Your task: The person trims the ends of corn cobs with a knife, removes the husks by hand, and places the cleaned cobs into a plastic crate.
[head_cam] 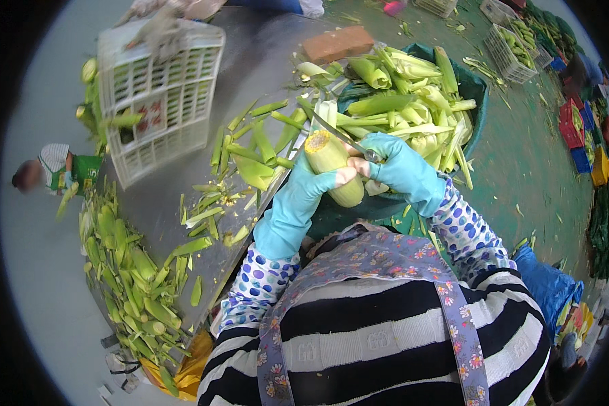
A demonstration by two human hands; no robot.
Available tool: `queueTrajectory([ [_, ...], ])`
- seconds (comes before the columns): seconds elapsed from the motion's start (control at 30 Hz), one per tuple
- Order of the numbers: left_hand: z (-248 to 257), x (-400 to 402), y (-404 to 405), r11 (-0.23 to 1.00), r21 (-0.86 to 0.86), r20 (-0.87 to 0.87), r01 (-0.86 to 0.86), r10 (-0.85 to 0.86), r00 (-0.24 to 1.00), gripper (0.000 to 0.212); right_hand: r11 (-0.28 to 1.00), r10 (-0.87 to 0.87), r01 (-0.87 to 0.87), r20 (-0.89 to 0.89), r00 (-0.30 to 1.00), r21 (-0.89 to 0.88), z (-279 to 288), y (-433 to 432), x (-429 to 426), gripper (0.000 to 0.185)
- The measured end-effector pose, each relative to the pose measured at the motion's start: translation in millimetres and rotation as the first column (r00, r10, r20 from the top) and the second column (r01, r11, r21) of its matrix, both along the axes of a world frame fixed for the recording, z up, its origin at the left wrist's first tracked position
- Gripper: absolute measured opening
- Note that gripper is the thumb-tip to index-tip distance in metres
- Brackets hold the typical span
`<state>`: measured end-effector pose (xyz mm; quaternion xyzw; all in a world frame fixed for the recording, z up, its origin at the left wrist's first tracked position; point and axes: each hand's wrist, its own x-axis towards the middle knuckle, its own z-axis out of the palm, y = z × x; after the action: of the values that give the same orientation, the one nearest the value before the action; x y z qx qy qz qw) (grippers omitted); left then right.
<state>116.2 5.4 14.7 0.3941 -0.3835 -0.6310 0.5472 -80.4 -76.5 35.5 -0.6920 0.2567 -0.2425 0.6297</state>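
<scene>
My left hand (304,185), in a light-blue rubber glove with the thumb tip bare, grips an ear of corn (327,157) in pale green husk. Its cut end, with a ring of yellow, faces up and away from me. My right hand (401,165), gloved alike, holds a knife (334,131) whose narrow blade points up and left behind the ear. The right thumb also rests against the husk. Beneath and beyond both hands, a dark green bin (479,114) is heaped with stripped corn husks (411,106). Part of the knife's handle is hidden by my fingers.
Husk scraps (259,147) litter the grey metal table (152,208), with a larger husk pile (132,284) at left. Another person's gloved hand (167,35) holds a blurred white plastic crate (162,101). A brick (337,44) lies beyond the bin. Someone in a green apron (83,172) stands far left.
</scene>
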Motion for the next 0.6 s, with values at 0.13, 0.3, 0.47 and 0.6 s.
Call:
queueTrajectory([
  [0.13, 7.7, -10.9, -1.1, 1.000, 0.011, -0.010, -0.027, 0.027, 1.000, 0.062, 0.996, -0.073, 0.070, -0.045, 0.996, -0.050, -6.8, -1.1, -10.3, 0.022],
  [0.3, 20.3, -18.2, -7.9, 0.999, 0.030, -0.064, 0.045, -0.043, 0.997, 0.070, 0.980, -0.131, 0.122, 0.050, 0.990, 0.156, -12.0, -6.5, -21.9, 0.024],
  [0.47, 12.4, -23.8, -14.4, 1.000, 0.018, 0.026, 0.012, -0.013, 1.000, 0.073, 0.918, -0.250, 0.169, 0.191, 0.949, 0.360, -26.6, -11.7, -27.0, 0.025],
  [0.6, 9.9, -38.8, -10.8, 0.978, 0.007, -0.016, -0.210, 0.210, 0.977, 0.065, 0.840, -0.302, 0.167, 0.190, 0.934, 0.517, -30.9, -17.2, -25.7, 0.027],
])
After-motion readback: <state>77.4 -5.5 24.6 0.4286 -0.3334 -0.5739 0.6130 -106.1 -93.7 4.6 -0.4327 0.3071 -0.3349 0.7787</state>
